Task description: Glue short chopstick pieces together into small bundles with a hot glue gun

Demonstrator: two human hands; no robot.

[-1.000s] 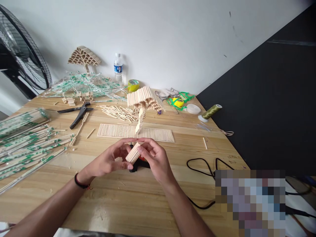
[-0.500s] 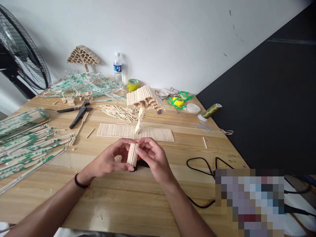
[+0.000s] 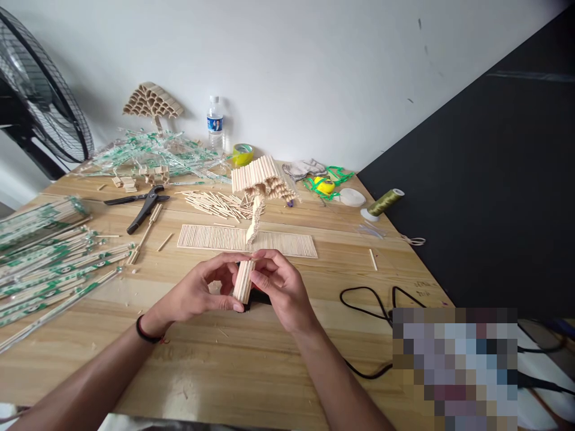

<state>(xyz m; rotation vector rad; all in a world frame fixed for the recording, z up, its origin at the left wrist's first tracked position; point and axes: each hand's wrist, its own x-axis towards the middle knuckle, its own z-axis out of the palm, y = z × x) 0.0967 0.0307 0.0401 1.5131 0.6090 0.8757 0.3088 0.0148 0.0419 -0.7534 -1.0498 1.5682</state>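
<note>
Over the wooden table point(image 3: 233, 365), both my hands pinch a small panel of glued wooden sticks point(image 3: 243, 280), held nearly upright. My left hand point(image 3: 197, 293) grips its left side with thumb below and fingers on top. My right hand point(image 3: 281, 287) grips its right side with curled fingers. Under the hands lies a dark tool point(image 3: 256, 297), mostly hidden. Just beyond stand a flat mat of sticks point(image 3: 211, 237) and a stick-built tree model point(image 3: 260, 179).
Wrapped chopsticks point(image 3: 45, 257) pile at the left, black pliers point(image 3: 144, 206) and loose cut sticks point(image 3: 215, 203) behind. A water bottle point(image 3: 215, 124), tape roll point(image 3: 242, 154), thread spool point(image 3: 384, 203), another stick model point(image 3: 151, 102) and a fan point(image 3: 36, 90) stand farther back. A black cable point(image 3: 381, 305) loops at the right.
The stick panel has turned from slanted to nearly upright between my fingers. My hands stayed in almost the same place.
</note>
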